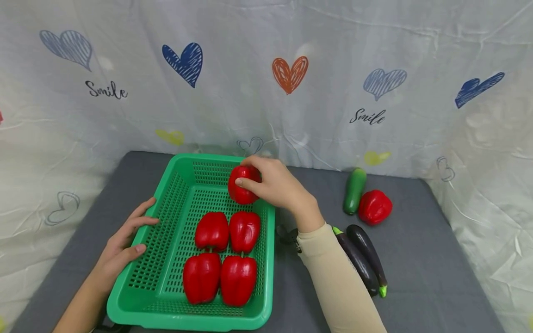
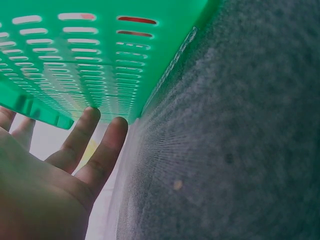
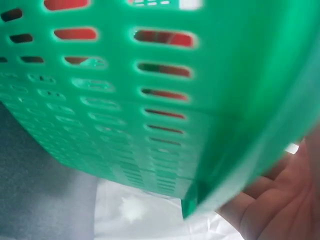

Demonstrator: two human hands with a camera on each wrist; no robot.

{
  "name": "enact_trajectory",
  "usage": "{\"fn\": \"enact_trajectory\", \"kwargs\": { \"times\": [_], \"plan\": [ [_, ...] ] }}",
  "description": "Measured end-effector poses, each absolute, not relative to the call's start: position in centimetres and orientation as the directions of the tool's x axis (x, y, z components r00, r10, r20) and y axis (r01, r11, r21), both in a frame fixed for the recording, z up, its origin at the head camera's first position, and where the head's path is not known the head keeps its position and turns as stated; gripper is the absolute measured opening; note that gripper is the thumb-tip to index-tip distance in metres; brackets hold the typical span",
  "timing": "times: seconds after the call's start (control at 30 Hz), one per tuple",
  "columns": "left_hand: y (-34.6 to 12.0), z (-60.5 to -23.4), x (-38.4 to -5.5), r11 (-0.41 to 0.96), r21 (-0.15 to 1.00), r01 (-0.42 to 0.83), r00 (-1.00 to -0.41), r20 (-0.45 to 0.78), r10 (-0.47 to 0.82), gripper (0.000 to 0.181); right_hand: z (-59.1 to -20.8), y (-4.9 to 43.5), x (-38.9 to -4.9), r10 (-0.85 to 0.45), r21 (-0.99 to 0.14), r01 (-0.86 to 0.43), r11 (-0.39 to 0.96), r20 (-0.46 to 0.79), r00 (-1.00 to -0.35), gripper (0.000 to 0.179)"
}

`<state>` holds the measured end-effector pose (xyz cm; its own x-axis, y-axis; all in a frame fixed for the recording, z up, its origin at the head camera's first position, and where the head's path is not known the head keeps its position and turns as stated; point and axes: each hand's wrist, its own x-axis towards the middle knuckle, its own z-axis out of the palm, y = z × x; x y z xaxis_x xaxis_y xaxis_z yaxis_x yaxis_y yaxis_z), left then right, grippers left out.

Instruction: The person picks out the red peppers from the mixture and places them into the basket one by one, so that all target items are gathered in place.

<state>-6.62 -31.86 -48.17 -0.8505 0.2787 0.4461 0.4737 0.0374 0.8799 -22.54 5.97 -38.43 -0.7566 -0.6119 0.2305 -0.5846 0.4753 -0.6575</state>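
My right hand [image 1: 275, 182] holds a red bell pepper [image 1: 243, 185] over the far right part of a green perforated plastic basket [image 1: 270, 277], its thumb across the pepper's near face. Inside the basket sit several more red bell peppers [image 1: 201, 277], grouped toward the near right. At the basket's left rim rests my left hand [image 1: 118, 247], its thumb and some fingers over the edge. The left wrist view shows straight fingers [image 2: 107, 145] beside the outer wall. In the right wrist view the basket wall hides most of the held pepper; only part of the hand [image 3: 275, 205] shows.
To the right on the grey cloth [image 1: 429, 259] lie a green cucumber or zucchini [image 1: 355, 190], another red bell pepper [image 1: 375, 207] and two eggplants [image 1: 368, 252], partly behind the right sleeve. A dark object [image 1: 286, 234] lies beside the right forearm. A white printed curtain [image 1: 233, 92] hangs behind.
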Motion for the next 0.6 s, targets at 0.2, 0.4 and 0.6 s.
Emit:
{"fn": "enact_trajectory", "kwargs": {
  "times": [0.2, 0.4, 0.6],
  "plan": [
    [-31.8, -48.3, -6.6, 0.037, 0.883, 0.467, -0.852, 0.439, 0.285, 0.052, -38.6, 5.5, -22.6, -0.617, -0.641, -0.568, 0.516, 0.181, -0.766, 0.038],
    [-31.8, -48.3, -6.6, 0.04, 0.881, 0.472, -0.85, 0.442, 0.286, 0.051, -38.5, 4.9, -22.7, -0.617, -0.612, -0.551, 0.567, 0.128, -0.777, 0.037],
    [-31.9, -48.3, -6.6, 0.044, 0.877, 0.478, -0.848, 0.448, 0.284, 0.052, -38.6, 4.0, -22.7, -0.615, -0.567, -0.551, 0.612, 0.095, -0.782, 0.037]
  ]
}}
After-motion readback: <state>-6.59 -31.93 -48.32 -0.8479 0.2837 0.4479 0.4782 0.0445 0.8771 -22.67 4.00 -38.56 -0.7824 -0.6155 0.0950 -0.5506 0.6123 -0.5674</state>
